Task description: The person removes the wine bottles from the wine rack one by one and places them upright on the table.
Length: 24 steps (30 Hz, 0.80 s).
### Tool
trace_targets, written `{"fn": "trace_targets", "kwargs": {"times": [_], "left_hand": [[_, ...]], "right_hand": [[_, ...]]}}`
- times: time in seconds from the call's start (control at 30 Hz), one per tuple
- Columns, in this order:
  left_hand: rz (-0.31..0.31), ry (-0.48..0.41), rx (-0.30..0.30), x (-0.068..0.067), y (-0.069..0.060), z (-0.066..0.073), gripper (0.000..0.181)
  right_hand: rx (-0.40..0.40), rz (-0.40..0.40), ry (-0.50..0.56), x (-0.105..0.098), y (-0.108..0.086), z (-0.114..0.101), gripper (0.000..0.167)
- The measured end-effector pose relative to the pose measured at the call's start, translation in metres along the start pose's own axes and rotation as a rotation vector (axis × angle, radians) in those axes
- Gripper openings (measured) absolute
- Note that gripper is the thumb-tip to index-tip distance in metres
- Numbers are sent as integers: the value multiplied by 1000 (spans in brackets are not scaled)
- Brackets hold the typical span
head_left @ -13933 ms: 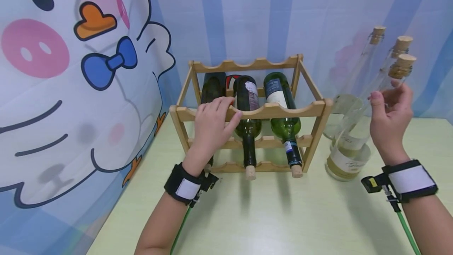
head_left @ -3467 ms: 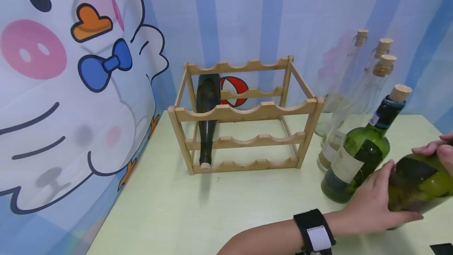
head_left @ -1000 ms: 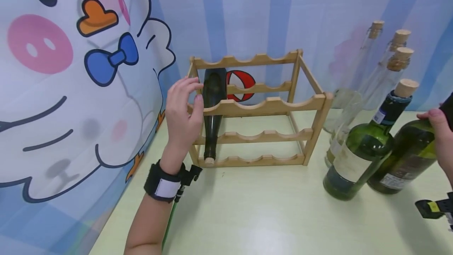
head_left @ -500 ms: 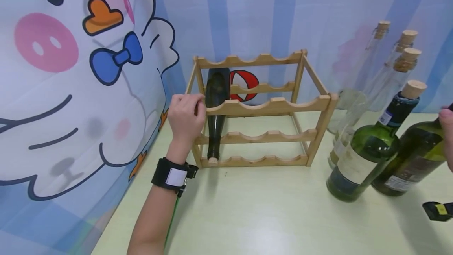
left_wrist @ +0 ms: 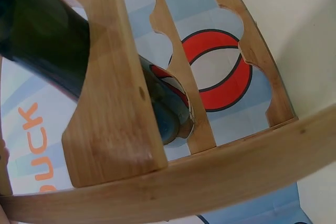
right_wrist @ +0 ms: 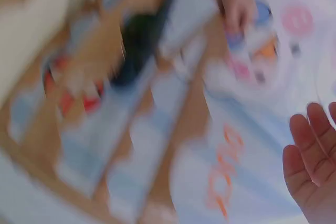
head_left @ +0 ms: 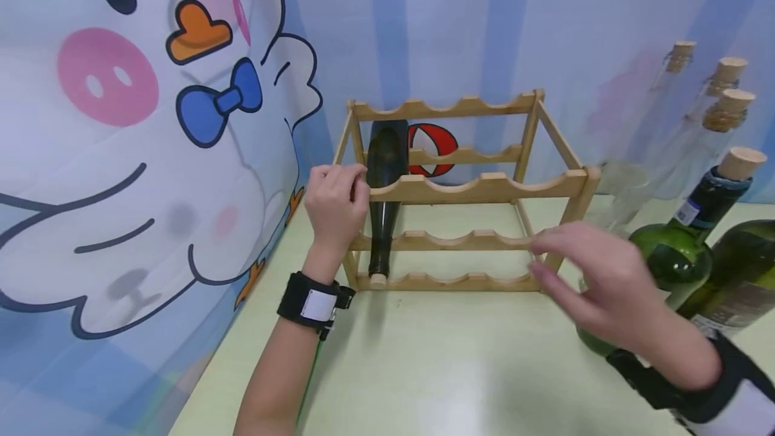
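Observation:
A wooden wine rack (head_left: 484,187) stands on the table, blurred in the right wrist view. One dark wine bottle (head_left: 387,153) lies in its leftmost slot, corked neck toward me; the left wrist view shows the bottle's dark glass (left_wrist: 47,30) close up. My left hand (head_left: 336,204) grips the rack's upper front left corner with curled fingers. In front of the rack's right end is my right hand (head_left: 605,281), fingers extended and holding nothing. Behind that hand stands a green wine bottle (head_left: 672,254), partly covered by it. A darker wine bottle (head_left: 751,268) is beside it.
Several clear corked bottles, one with a cork (head_left: 729,110) nearest me, stand at the back right beyond the green bottle. A cloth backdrop (head_left: 448,25) with a cartoon duck hangs behind and to the left. The pale table (head_left: 436,362) extends in front of the rack.
Two wine bottles have left the rack and now stand at the right. My left hand closed on the rack's corner. My right hand let go of the darker bottle and moved left toward the rack.

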<state>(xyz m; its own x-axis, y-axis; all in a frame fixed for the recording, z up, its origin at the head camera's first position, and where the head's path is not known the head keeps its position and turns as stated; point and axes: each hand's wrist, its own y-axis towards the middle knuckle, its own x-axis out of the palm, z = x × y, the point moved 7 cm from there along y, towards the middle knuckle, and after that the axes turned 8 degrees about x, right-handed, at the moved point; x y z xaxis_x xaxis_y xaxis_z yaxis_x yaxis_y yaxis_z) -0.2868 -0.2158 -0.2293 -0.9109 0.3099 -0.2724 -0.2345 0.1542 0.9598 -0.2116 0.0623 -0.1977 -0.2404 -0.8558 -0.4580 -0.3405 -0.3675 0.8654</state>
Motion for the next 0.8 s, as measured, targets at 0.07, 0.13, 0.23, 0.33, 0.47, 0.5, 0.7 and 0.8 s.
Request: {"fn": "trace_targets", "kwargs": {"times": [0.07, 0.13, 0.23, 0.33, 0.47, 0.5, 0.7, 0.8], "left_hand": [[1, -3, 0, 1, 1, 1, 19], [-4, -1, 1, 2, 0, 1, 19], [-17, 7, -1, 2, 0, 0, 18], [-24, 22, -9, 1, -1, -1, 18], [-29, 43, -18, 3, -1, -1, 18], [-33, 47, -19, 4, -1, -1, 19], [-38, 56, -14, 7, -3, -2, 19], [-28, 61, -10, 5, -3, -3, 19]], "right_hand": [[-22, -149, -84, 37, -2, -4, 41], [-14, -244, -133, 66, -4, 1, 36], [24, -330, -168, 102, -7, 17, 41], [46, -381, -220, 133, -6, 31, 57], [52, -431, -321, 171, -4, 45, 68], [50, -440, -351, 179, -3, 47, 70], [54, -511, -456, 216, 1, 54, 68], [26, -536, -482, 230, 4, 50, 59]]}}
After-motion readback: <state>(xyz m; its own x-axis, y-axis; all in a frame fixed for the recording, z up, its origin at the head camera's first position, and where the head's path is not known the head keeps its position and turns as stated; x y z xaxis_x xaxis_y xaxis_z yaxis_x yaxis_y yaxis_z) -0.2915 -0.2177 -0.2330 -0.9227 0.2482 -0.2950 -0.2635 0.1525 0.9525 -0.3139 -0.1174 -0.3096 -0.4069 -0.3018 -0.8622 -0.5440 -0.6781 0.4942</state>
